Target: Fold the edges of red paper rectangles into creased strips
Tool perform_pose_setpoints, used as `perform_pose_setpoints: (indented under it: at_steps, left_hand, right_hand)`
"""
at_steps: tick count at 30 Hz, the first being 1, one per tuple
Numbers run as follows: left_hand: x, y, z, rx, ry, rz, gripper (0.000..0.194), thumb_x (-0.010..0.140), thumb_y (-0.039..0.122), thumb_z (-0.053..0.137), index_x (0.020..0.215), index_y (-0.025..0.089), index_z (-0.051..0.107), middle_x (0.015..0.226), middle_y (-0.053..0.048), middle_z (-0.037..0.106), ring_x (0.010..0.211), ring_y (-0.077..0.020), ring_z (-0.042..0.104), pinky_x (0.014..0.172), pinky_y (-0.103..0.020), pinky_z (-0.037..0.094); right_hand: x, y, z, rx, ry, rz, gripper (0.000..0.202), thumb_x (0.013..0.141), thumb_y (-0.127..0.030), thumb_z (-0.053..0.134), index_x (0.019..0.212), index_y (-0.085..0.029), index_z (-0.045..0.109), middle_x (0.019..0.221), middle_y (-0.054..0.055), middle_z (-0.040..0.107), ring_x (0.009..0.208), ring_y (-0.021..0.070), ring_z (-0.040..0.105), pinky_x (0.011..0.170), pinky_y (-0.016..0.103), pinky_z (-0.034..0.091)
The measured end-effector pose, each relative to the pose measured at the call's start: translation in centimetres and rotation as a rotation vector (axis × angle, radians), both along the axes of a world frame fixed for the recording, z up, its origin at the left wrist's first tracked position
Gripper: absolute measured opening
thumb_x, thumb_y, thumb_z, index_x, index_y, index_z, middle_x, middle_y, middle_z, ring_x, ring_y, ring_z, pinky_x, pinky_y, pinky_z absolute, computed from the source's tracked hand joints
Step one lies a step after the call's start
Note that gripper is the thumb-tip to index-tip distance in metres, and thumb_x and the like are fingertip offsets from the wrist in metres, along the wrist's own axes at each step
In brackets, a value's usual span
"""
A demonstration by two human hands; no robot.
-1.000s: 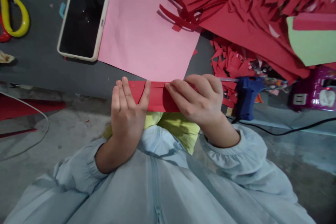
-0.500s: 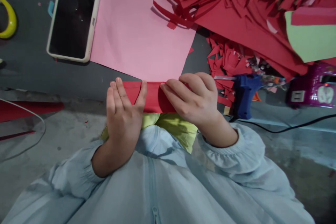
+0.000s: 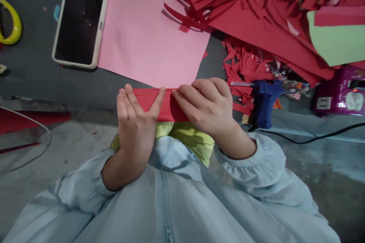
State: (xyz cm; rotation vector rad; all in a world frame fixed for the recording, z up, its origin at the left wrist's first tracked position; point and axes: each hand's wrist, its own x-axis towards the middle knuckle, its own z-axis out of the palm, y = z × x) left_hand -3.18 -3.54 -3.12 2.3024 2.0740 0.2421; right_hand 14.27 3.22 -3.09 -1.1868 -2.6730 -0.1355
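A folded red paper strip [image 3: 168,111] lies across the table's front edge, between and under my two hands. My left hand [image 3: 135,121] rests flat on its left part, with the forefinger spread away from the other fingers. My right hand [image 3: 209,104] has its fingers bent together and pinches the strip's right part; the thumb is mostly hidden. Just beyond the strip is a large pink sheet [image 3: 151,38] on the dark table.
A phone [image 3: 80,24] overlaps the pink sheet's left side. Yellow scissors handles [image 3: 15,22] show at far left. Red paper strips and scraps [image 3: 256,15] are heaped at right, near a blue glue gun [image 3: 265,100] and a purple box [image 3: 339,93].
My left forefinger has slid a little to the right along the red paper. My right hand has shifted slightly left. The view has moved slightly.
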Motion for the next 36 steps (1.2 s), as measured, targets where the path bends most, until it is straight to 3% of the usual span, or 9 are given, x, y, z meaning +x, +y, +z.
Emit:
perform_pose_setpoints:
  at_steps: [3,7,10,13,16,19,23,30,36]
  left_hand:
    - [0.3,0.3,0.3,-0.016,0.056,-0.005,0.074,0.093,0.005,0.053,0.153,0.038,0.028,0.158,-0.017,0.032,0.144,-0.0395,0.031,0.111,-0.067,0.038]
    - [0.6,0.7,0.6,-0.022,0.071,-0.008,0.068,0.092,0.004,0.053,0.149,0.038,0.04,0.153,-0.018,0.043,0.141,-0.0399,0.038,0.108,-0.068,0.041]
    - [0.5,0.6,0.4,-0.021,0.049,-0.004,0.065,0.094,0.003,0.049,0.148,0.038,0.041,0.154,-0.018,0.041,0.141,-0.0392,0.038,0.108,-0.068,0.04]
    - [0.1,0.3,0.3,-0.026,0.077,0.003,0.058,0.095,0.004,0.043,0.149,0.026,0.044,0.153,-0.024,0.039,0.141,-0.0403,0.037,0.108,-0.065,0.041]
    - [-0.8,-0.2,0.4,-0.033,0.094,0.011,0.054,0.093,0.007,0.042,0.147,0.007,0.043,0.15,-0.031,0.039,0.142,-0.0398,0.038,0.11,-0.062,0.041]
    - [-1.8,-0.7,0.7,-0.047,0.078,-0.011,0.06,0.089,0.01,0.043,0.147,-0.004,0.037,0.15,-0.032,0.038,0.143,-0.039,0.038,0.114,-0.061,0.037]
    - [-2.4,-1.2,0.8,-0.045,0.062,-0.027,0.064,0.087,0.014,0.04,0.148,-0.007,0.034,0.152,-0.031,0.036,0.144,-0.0383,0.037,0.117,-0.062,0.032]
    - [-0.7,-1.7,0.0,-0.041,0.055,-0.176,0.057,0.089,0.014,0.04,0.142,-0.006,0.043,0.149,-0.028,0.043,0.142,-0.0332,0.042,0.117,-0.052,0.037]
    - [0.0,-1.4,-0.4,-0.021,0.086,-0.192,0.06,0.087,0.012,0.042,0.143,-0.009,0.04,0.15,-0.03,0.04,0.143,-0.0355,0.038,0.117,-0.051,0.038]
  right_hand:
    - [0.0,0.0,-0.1,0.007,0.03,0.014,0.032,0.1,-0.021,0.039,0.093,-0.033,0.067,0.084,-0.003,0.068,0.081,0.0165,0.052,0.076,0.038,0.032]
    - [0.1,0.1,-0.5,0.2,0.031,0.079,0.027,0.099,-0.019,0.044,0.09,-0.03,0.067,0.083,-0.004,0.068,0.08,0.0149,0.051,0.077,0.036,0.033]
    - [0.0,0.1,-0.7,0.283,0.019,0.097,0.025,0.099,-0.019,0.045,0.088,-0.028,0.066,0.082,-0.004,0.068,0.079,0.0145,0.05,0.077,0.035,0.034]
    - [0.0,0.1,-0.7,0.328,0.012,0.104,0.025,0.098,-0.018,0.046,0.086,-0.027,0.066,0.082,-0.004,0.067,0.078,0.0148,0.049,0.077,0.035,0.034]
    - [0.0,0.1,-0.7,0.246,0.003,0.085,0.028,0.1,-0.019,0.042,0.087,-0.03,0.065,0.085,-0.004,0.067,0.079,0.0156,0.049,0.077,0.036,0.033]
    - [0.0,0.1,-0.7,0.134,0.063,0.052,0.031,0.1,-0.021,0.04,0.086,-0.032,0.065,0.084,-0.003,0.067,0.078,0.0168,0.049,0.076,0.037,0.033]
    - [0.0,0.1,-0.8,0.051,0.129,0.044,0.03,0.1,-0.022,0.04,0.089,-0.032,0.066,0.082,-0.001,0.066,0.08,0.0178,0.049,0.076,0.038,0.032]
    - [0.1,0.1,-1.1,0.106,0.076,0.045,0.029,0.1,-0.023,0.04,0.091,-0.033,0.066,0.084,-0.002,0.069,0.08,0.0179,0.052,0.077,0.038,0.034]
    - [0.2,-0.1,-1.1,0.153,0.119,0.081,0.026,0.099,-0.02,0.044,0.092,-0.031,0.067,0.088,-0.002,0.07,0.081,0.0172,0.051,0.076,0.038,0.033]
